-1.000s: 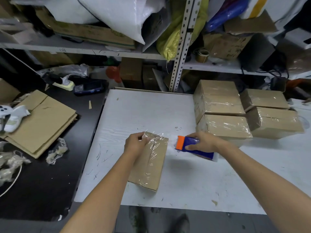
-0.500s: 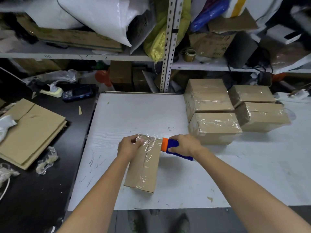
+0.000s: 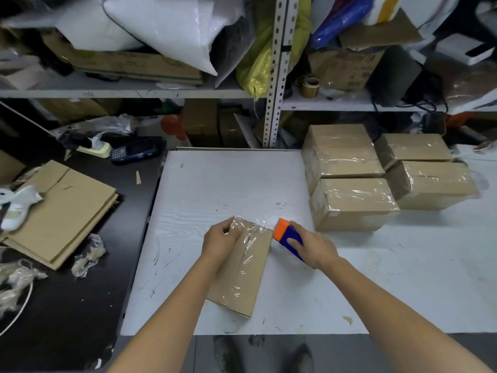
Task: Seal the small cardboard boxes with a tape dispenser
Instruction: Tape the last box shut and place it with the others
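Box: the small cardboard box [image 3: 242,270] lies flat on the white bench [image 3: 215,184], toward its 6 o'clock edge; clear tape runs along its top and bunches at the far end
Left hand: the left hand [image 3: 219,242] curls over the box's 11 o'clock corner, holding it down
Right hand: the right hand [image 3: 312,247] grips the tape dispenser [image 3: 286,235]; its orange end meets the box's 1 o'clock corner
Done: four taped boxes [image 3: 349,203] at 2 o'clock look finished
Left: probably cutting this strip and smoothing it; flattened cardboard [image 3: 67,208] lies at 9 o'clock
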`<state>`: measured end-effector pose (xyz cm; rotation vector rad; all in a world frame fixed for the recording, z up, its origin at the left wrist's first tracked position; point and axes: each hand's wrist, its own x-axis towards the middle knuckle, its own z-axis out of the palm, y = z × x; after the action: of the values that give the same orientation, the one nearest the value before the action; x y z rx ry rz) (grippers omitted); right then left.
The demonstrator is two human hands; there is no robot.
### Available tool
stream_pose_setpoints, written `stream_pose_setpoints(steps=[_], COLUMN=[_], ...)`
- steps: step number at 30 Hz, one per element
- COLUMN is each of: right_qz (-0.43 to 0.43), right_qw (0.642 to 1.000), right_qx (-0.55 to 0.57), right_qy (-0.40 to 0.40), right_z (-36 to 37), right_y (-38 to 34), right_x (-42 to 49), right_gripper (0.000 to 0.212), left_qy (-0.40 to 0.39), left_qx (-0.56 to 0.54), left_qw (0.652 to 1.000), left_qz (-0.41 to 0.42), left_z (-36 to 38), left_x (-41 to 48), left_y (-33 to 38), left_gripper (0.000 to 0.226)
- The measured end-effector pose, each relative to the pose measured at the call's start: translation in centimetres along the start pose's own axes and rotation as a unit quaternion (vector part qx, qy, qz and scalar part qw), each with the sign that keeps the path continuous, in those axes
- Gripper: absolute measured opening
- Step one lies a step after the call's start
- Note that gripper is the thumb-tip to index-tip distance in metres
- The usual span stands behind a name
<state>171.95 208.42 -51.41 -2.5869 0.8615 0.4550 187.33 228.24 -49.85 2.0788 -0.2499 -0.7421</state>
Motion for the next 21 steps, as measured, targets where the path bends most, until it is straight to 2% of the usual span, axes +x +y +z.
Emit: stream_pose_setpoints(steps=[5, 9, 14, 17, 19, 21], right_qz=[-0.031, -0.045, -0.042, -0.028, -0.006, -0.002], right_qw=[0.999, 0.997, 0.998, 0.996, 0.999, 0.990], right_qx=[-0.019, -0.049, -0.015, -0.005, 0.015, 0.140], right_qy=[0.015, 0.034, -0.050, -0.085, -0.042, 0.032], right_z=[0.8, 1.3, 2.5, 2.1, 0.6, -2.2], right_y=[-0.6, -0.7, -0.5, -0.9, -1.6, -3.1], right_x=[-0.1, -0.5, -0.9, -1.2, -1.3, -1.5], right_gripper=[0.052, 0.052, 0.069, 0.065, 0.053, 0.043], left_qy=[0.018, 0.054, 0.087, 0.100, 0.103, 0.106], left_qx=[-0.011, -0.055, -0.087, -0.099, -0.112, -0.113], left_qw=[1.000, 0.997, 0.992, 0.990, 0.988, 0.988], left_qz=[-0.009, -0.021, -0.015, -0.001, 0.013, 0.025], left_z=[-1.1, -2.9, -4.5, -4.8, -4.9, -4.9], left_x=[-0.6, -1.2, -2.2, -2.7, -3.1, -3.8], left_y=[-0.5, -0.6, -0.5, 0.3, 1.4, 3.1], left_gripper=[0.016, 0.030, 0.028, 0.020, 0.021, 0.019])
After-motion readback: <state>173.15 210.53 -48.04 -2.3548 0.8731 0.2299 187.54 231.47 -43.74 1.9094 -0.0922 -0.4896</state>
